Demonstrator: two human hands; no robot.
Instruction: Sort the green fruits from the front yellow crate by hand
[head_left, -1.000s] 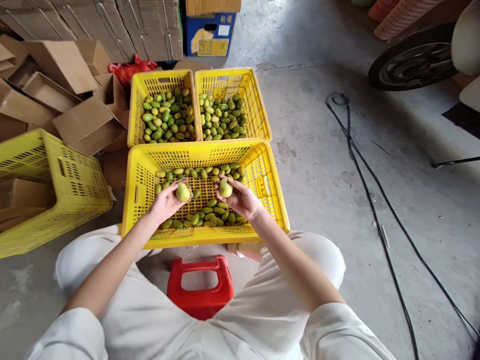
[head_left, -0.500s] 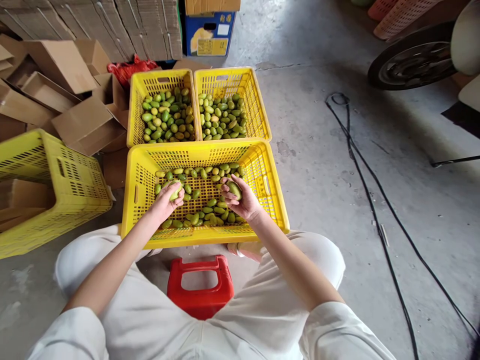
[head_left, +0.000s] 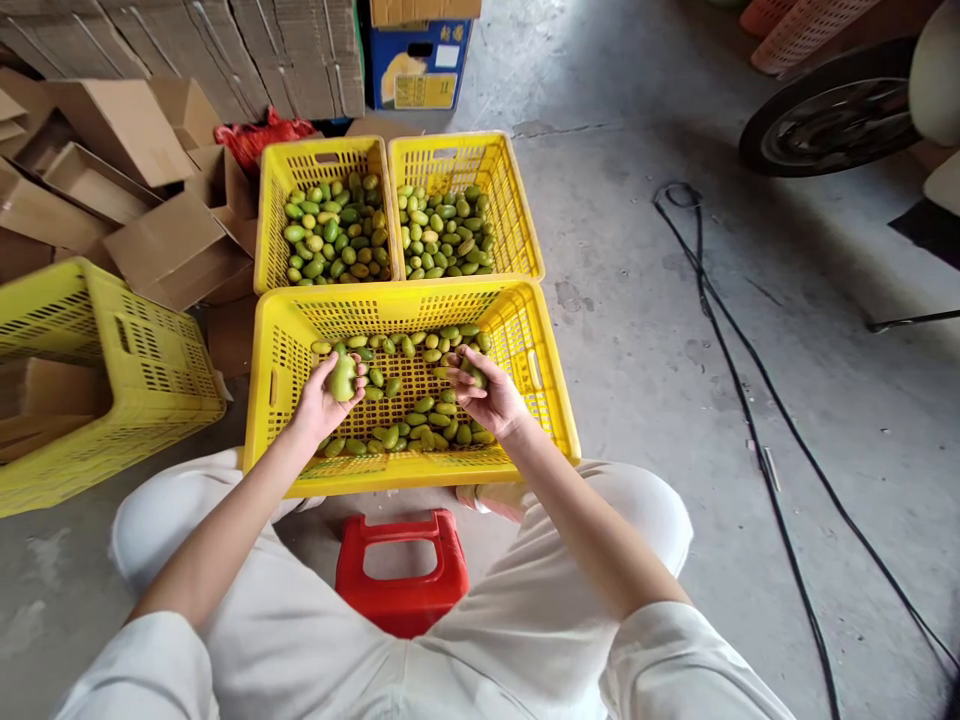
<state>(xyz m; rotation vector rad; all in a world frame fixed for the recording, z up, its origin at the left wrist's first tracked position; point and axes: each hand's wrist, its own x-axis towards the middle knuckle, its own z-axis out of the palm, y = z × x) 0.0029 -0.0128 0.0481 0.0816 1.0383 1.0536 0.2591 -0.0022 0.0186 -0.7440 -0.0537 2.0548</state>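
Note:
My left hand [head_left: 324, 396] is closed round a pale green mango [head_left: 343, 379], its palm turned up. In my right hand [head_left: 489, 396] a darker green mango [head_left: 474, 373] is gripped, partly covered by the fingers. Both hands are above the near yellow crate [head_left: 411, 486], apart from each other. On that crate's slotted floor lie several loose green mangoes [head_left: 431, 438], some in a row along the far side, others along the near side. Two more yellow crates, the far left one [head_left: 262, 215] and the far right one [head_left: 525, 225], hold heaps of green and yellowish mangoes.
A red plastic stool [head_left: 401, 605] is between my legs. At the left are a yellow crate [head_left: 161, 345] with cardboard inside and a pile of cardboard boxes [head_left: 165, 245]. A blue carton [head_left: 420, 70] stands behind. Right, a black cable [head_left: 739, 400] and a wheel [head_left: 829, 110].
My left hand has rolled palm up, bringing more of its mango into view. The right hand's fingers have shifted round its mango, which now shows less.

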